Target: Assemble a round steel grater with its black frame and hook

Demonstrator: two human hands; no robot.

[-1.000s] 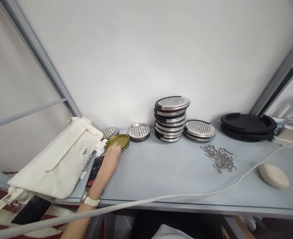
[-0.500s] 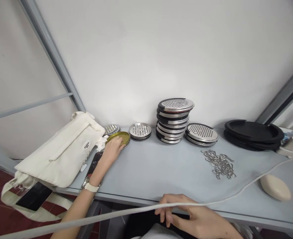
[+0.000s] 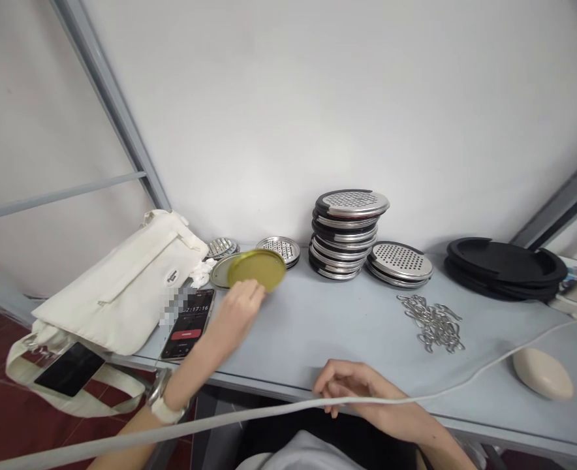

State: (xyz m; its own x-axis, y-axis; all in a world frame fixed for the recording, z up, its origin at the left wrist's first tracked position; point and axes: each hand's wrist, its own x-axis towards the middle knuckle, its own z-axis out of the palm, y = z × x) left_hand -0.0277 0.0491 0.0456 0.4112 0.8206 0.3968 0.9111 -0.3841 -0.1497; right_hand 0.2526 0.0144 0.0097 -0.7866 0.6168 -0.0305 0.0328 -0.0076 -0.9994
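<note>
My left hand (image 3: 239, 310) grips the near edge of a yellow-green round lid (image 3: 259, 269) and holds it tilted above the table. Under and behind it lies a silver round disc (image 3: 221, 271), partly covered. Farther back is a small pile of round grater discs (image 3: 279, 249), partly hidden by the lid. My right hand (image 3: 354, 388) hovers by the table's front edge, fingers loosely bent and apart, with nothing seen in it. A white cable passes in front of that hand.
A tall stack of grater discs with black rims (image 3: 347, 238) stands mid-table, beside a lower stack (image 3: 401, 261). Metal clips (image 3: 430, 323), black rings (image 3: 504, 264) and a beige rounded object (image 3: 543, 372) lie rightward. A white bag (image 3: 117, 287) and phone (image 3: 188, 333) are left.
My left hand has lifted the yellow-green lid off the silver disc and brought it right and toward me. The phone shows more fully. My right hand has risen slightly.
</note>
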